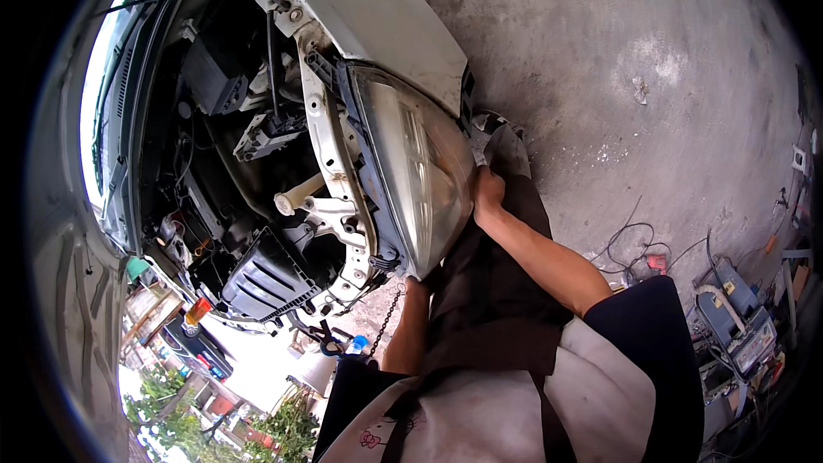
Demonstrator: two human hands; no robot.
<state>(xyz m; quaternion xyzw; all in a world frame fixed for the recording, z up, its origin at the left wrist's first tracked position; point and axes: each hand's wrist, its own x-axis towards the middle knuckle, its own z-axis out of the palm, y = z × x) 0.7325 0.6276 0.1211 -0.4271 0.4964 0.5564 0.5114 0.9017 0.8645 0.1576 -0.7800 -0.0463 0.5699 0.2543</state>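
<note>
A large clear headlight with a cloudy lens sits at the front corner of a car, against the pale metal front frame. My right hand is closed on the headlight's outer edge, its fingertips tucked out of sight. My left hand grips the headlight's near lower end, with most of its fingers hidden beneath it. The headlight's dark back edge lies close along the frame; whether it is fastened there cannot be seen.
The open engine bay holds a black air filter box and a white filler neck. A pale bumper or fender panel borders the headlight. A chain hangs near my left arm. Cables and a machine stand at right.
</note>
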